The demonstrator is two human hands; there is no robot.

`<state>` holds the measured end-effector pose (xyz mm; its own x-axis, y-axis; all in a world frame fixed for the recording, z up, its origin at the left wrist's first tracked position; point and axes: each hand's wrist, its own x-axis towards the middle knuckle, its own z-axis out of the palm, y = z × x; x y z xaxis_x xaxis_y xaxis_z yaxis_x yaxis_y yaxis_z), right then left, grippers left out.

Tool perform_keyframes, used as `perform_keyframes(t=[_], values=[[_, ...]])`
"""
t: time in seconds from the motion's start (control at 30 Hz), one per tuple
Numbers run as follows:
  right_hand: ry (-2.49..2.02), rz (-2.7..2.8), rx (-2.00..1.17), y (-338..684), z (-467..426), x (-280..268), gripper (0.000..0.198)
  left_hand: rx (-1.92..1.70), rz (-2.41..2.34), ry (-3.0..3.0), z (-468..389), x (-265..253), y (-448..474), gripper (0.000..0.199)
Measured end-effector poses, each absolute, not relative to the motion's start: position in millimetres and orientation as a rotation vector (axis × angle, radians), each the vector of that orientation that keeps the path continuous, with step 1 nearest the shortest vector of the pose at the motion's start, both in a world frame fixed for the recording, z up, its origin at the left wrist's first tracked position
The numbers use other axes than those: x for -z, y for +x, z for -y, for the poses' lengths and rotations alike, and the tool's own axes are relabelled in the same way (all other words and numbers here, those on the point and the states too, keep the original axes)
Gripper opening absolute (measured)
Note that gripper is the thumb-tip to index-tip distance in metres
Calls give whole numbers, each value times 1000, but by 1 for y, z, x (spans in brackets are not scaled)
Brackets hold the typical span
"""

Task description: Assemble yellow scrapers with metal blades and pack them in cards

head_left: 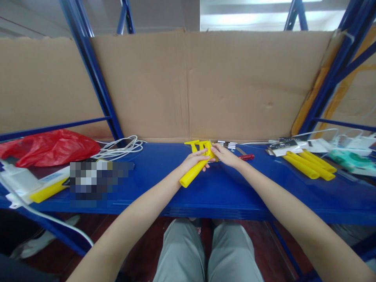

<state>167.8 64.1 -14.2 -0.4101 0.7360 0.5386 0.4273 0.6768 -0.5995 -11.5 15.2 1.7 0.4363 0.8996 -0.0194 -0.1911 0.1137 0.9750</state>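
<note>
A hollow yellow tube point(192, 175) slants over the middle of the blue shelf, its open end towards me. My left hand point(194, 159) is closed around its middle. At the far end my right hand point(223, 153) pinches with bent fingers; the exact contact there is partly hidden. Yellow plastic pieces with T-shaped ends point(192, 144) show just beyond my left hand; whether they join the tube I cannot tell. A red-handled tool point(246, 157) lies beside my right wrist, partly covered by it. Several small black-and-white cylinders point(226, 144) lie behind my right hand.
On the blue shelf point(158, 160), more yellow tubes point(311, 166) lie at right near small boxes point(283, 147) and a green-white packet point(349, 159). At left are a red plastic bag point(55, 147), white cables point(126, 148) and another yellow tube point(48, 190). A cardboard wall point(188, 86) stands behind.
</note>
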Motion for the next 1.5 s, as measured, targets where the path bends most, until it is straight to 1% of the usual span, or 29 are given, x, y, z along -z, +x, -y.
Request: perform_keyframes(t=[0.13,0.33,0.47,0.53,0.6,0.7,0.77,0.87,0.97,1.1,1.23,1.37,1.5], values=[[-880,2025,-551,167,-62,13,38,-933,-733,1190,-15,-2,-12,68],[-905,1937,-749,167,-59,10,37,-917,-740,1186,-13,-3,-12,70],[-884,1909,-829,169,-56,7,41,-917,-737,1185,-13,-3,-12,71],[-897,1899,-796,174,-58,5,44,-922,-733,1179,-14,-2,-13,73],[-968,1909,-669,181,-61,1,43,-935,-728,1166,-15,-1,-13,75],[-1220,2008,-327,202,-65,-7,33,-948,-728,1151,-14,-1,-13,75],[-1432,2133,-206,220,-65,-12,28,-951,-731,1152,-13,-2,-13,75],[-1617,2294,-334,247,-62,-17,27,-955,-725,1171,-12,-4,-13,73],[-1627,2331,-366,266,-61,-17,28,-962,-728,1176,-12,-7,-13,71],[-1595,2326,-381,274,-64,-11,29,-1003,-741,1160,-13,-9,-13,69],[-1651,2309,-394,272,-67,-3,29,-1049,-767,1142,-15,-8,-14,73],[-1703,2309,-364,269,-69,2,33,-1037,-765,1155,-16,-7,-15,72],[-1719,2309,-336,267,-71,4,32,-1032,-754,1152,-16,-7,-16,72]])
